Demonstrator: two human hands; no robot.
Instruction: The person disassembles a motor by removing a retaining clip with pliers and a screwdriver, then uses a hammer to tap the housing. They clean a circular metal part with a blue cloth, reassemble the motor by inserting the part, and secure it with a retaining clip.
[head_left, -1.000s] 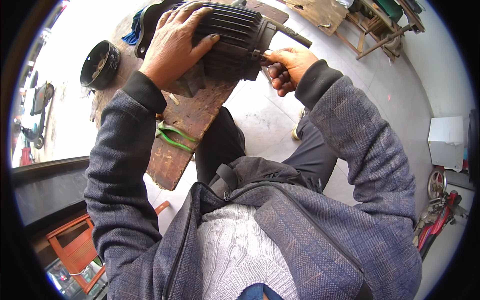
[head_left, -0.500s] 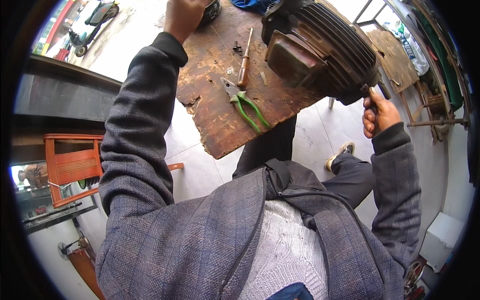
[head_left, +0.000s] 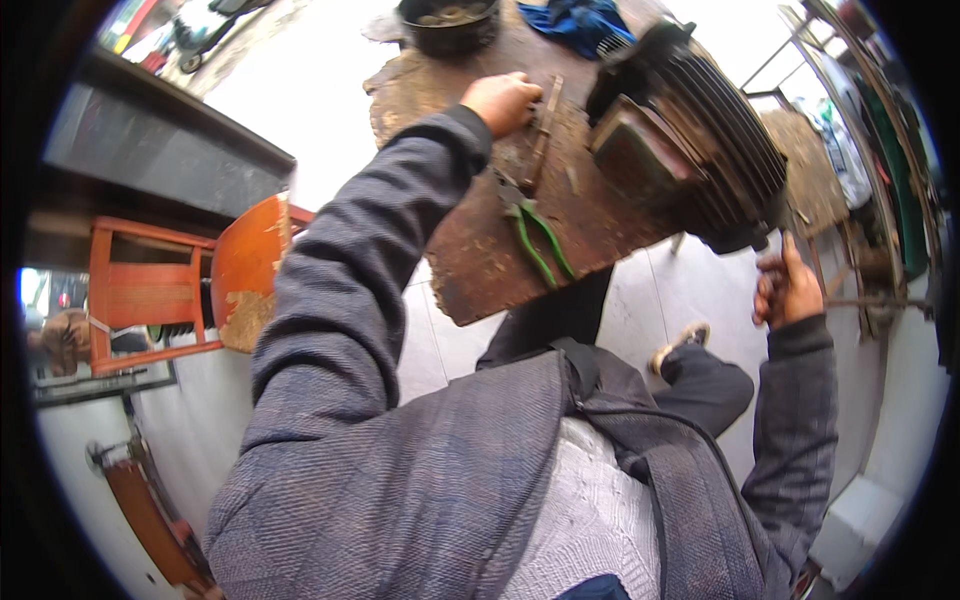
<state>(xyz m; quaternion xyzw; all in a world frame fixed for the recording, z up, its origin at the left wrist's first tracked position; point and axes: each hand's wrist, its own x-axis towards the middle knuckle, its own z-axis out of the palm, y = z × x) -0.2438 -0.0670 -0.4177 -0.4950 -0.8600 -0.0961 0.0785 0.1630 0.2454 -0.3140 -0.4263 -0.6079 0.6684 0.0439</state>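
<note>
On the worn wooden table (head_left: 470, 285), my left hand (head_left: 505, 103) has its fingers drawn together beside the tip of a screwdriver (head_left: 543, 140); anything pinched in them is hidden. Pliers with green handles (head_left: 535, 235) lie just below the screwdriver. A finned electric motor (head_left: 715, 130), brown and grimy with a boxy cover, rests on the right side of the table. Close by its lower right end is my right hand (head_left: 790, 285), fingers curled and one pointing up toward the motor. Blur hides whether the hand touches it or holds something small.
A black bowl (head_left: 450, 28) with things in it and a blue cloth (head_left: 575, 25) sit at the far edge. Orange wooden chairs (head_left: 155, 295) stand to the left. A rack (head_left: 885, 150) lines the right side, and my legs are under the table.
My left hand has come from beside the black bowl down and right to the screwdriver tip, where small dark screws lay. My right hand is slightly lower, and the whole view has shifted.
</note>
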